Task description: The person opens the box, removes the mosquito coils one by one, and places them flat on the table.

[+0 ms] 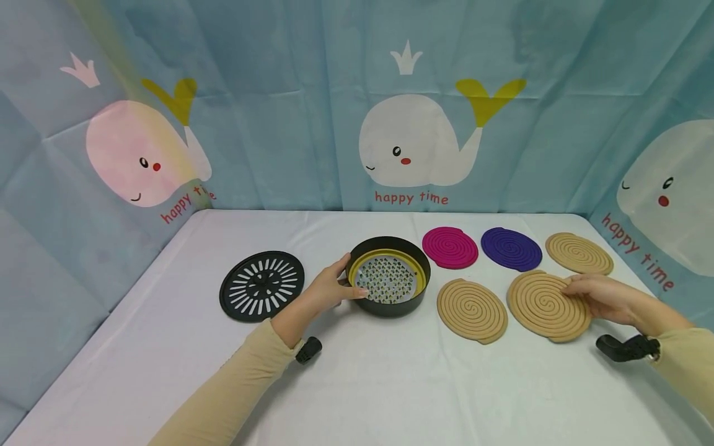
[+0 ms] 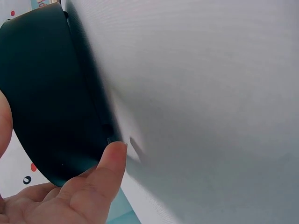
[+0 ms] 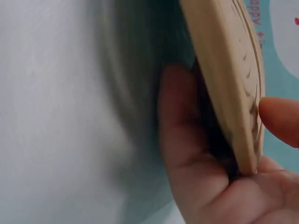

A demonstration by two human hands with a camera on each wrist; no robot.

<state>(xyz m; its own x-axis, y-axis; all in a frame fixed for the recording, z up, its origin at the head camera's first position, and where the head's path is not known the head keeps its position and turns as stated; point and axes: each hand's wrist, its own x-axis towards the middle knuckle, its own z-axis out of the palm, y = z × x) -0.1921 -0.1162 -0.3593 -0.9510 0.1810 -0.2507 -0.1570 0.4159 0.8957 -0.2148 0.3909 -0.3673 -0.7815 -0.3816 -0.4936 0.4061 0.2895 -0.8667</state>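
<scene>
My left hand (image 1: 329,286) grips the near left side of a round black mosquito coil holder (image 1: 390,311), thumb over its rim. Inside the holder are a yellow ring and a perforated metal plate (image 1: 385,279). The left wrist view shows its dark outer wall (image 2: 51,93) and the fingers around its lower edge. My right hand (image 1: 605,299) pinches the right edge of a tan mosquito coil (image 1: 543,305). In the right wrist view that coil (image 3: 219,79) is raised off the cloth, the thumb on its top face and fingers beneath.
A slotted black lid (image 1: 262,286) lies left of the holder. To the right lie a pink coil (image 1: 449,248), a purple coil (image 1: 511,249), a tan coil (image 1: 579,253) at the back and another tan coil (image 1: 471,311) in front. A white cloth (image 1: 390,384) covers the table; a whale-print curtain (image 1: 268,136) hangs behind.
</scene>
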